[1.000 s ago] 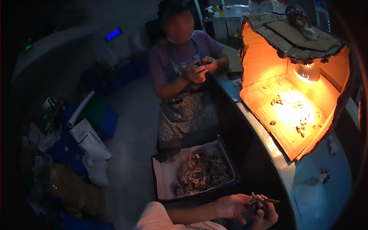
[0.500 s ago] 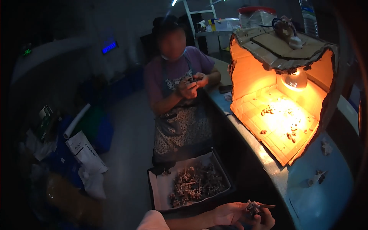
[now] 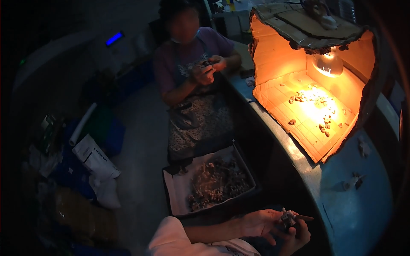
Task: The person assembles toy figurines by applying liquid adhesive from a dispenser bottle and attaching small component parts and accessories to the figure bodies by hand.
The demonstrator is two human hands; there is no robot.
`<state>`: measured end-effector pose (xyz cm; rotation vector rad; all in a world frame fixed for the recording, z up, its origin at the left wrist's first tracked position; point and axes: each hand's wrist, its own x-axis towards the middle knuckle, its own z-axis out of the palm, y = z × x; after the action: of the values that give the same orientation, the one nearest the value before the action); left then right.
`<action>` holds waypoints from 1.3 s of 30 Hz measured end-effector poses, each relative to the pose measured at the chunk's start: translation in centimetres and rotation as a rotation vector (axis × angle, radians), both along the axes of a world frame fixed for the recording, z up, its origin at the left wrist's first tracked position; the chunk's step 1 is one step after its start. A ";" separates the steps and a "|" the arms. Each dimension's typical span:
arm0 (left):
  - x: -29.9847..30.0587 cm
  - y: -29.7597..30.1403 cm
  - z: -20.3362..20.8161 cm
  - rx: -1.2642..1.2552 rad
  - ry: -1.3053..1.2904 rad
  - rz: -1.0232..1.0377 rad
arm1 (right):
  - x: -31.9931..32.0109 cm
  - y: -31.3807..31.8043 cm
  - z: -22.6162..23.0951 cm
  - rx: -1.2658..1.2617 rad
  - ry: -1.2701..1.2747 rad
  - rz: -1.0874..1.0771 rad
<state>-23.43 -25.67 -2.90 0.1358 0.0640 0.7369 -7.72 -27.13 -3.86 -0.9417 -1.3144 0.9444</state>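
Both hands meet low in the view, the left hand cupped round a small dark piece and the right hand closed beneath it, a thin stick jutting from between them; since a second ago they have barely shifted, and the view has only tilted, so the piece is judged still being worked; the blue surface lies to the right; the glowing cardboard box stands on it, well apart; the tray of pieces sits just above the hands; a co-worker's hands work opposite.
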 end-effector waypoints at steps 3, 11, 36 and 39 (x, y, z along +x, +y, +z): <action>0.3 0.0 0.1 0.005 0.042 -0.014 | 0.6 -0.1 -0.6 -0.011 -0.036 -0.015; 0.7 -0.2 0.1 -0.026 0.038 0.026 | 0.9 -0.1 -0.6 0.016 -0.119 -0.059; 0.9 0.1 0.2 -0.023 -0.020 0.047 | 0.6 0.7 0.1 0.025 -0.065 -0.045; 0.6 0.0 0.2 -0.008 0.012 0.041 | 0.7 0.5 -0.1 0.015 -0.077 -0.029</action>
<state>-22.86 -25.71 -2.72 0.1320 0.0815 0.7766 -7.05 -26.62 -3.96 -0.9911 -1.3675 0.8820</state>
